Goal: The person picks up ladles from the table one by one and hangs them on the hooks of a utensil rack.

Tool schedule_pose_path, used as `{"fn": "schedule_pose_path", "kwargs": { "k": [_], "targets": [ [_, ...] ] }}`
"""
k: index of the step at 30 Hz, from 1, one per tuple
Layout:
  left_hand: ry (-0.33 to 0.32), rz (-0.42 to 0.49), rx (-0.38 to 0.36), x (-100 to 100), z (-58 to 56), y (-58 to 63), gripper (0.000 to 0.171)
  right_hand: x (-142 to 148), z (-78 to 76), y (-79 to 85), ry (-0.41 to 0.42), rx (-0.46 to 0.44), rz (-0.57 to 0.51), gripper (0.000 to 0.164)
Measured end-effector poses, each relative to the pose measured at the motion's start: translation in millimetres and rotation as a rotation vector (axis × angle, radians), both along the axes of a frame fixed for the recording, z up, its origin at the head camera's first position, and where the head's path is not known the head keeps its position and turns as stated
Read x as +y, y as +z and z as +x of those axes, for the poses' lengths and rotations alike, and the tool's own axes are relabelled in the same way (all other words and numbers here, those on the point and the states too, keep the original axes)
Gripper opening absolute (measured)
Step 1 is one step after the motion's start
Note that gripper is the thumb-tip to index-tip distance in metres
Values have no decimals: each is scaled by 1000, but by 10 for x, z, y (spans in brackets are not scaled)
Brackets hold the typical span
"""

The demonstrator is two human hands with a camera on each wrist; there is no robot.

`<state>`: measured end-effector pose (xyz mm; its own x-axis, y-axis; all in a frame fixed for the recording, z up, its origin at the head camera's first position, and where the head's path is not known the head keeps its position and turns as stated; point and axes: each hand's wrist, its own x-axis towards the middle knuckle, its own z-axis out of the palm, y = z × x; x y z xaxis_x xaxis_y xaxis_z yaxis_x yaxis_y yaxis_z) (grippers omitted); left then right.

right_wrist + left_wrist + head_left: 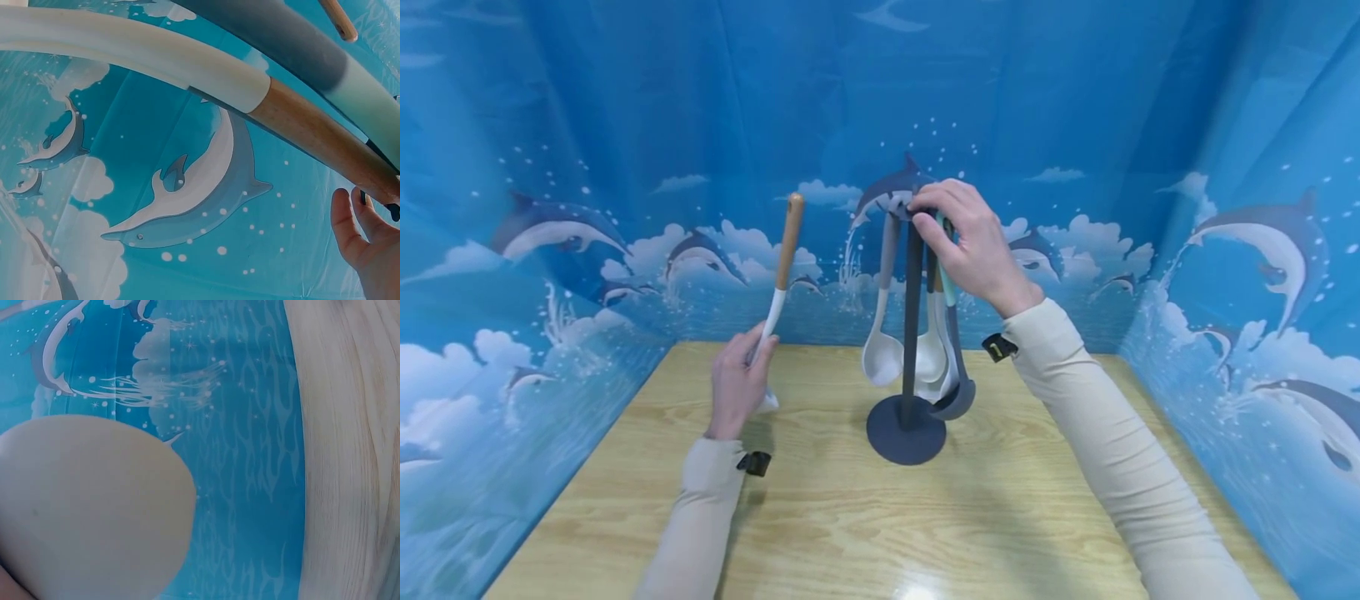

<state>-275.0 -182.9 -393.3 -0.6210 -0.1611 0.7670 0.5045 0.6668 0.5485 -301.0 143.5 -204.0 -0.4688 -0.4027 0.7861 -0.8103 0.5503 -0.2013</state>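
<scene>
My left hand (741,375) grips a kitchen utensil (786,246) by its white neck, wooden handle pointing up. Its rounded, cream-white head (100,506) fills much of the left wrist view; in the head view the fingers partly hide it. My right hand (966,237) holds the top of a black utensil stand (911,333), thumb and fingers bent around it. Hanging from the stand are a white ladle with a grey handle (882,354), further white utensils (931,358) and a dark grey ladle with a mint handle (957,400). A wooden handle (325,137) reaches the right fingertips.
The stand's round black base (906,446) rests on the wood-grain table (850,533). Blue curtains (700,108) printed with dolphins and clouds enclose the table at the back and both sides.
</scene>
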Motion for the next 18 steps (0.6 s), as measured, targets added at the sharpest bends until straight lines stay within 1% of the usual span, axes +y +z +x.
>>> {"fn": "schedule_pose_path", "kwargs": {
  "k": [5, 12, 18],
  "targets": [
    [-29, 11, 21, 78, -17, 8, 20, 5, -8, -1, 3, 7, -2, 29],
    [-61, 19, 34, 156, -9, 32, 21, -2, -15, -14, 4, -14, -5, 29],
    [-83, 19, 37, 205, -2, 70, 21, -6, -16, -11, 9, 7, -9, 33]
  ]
}}
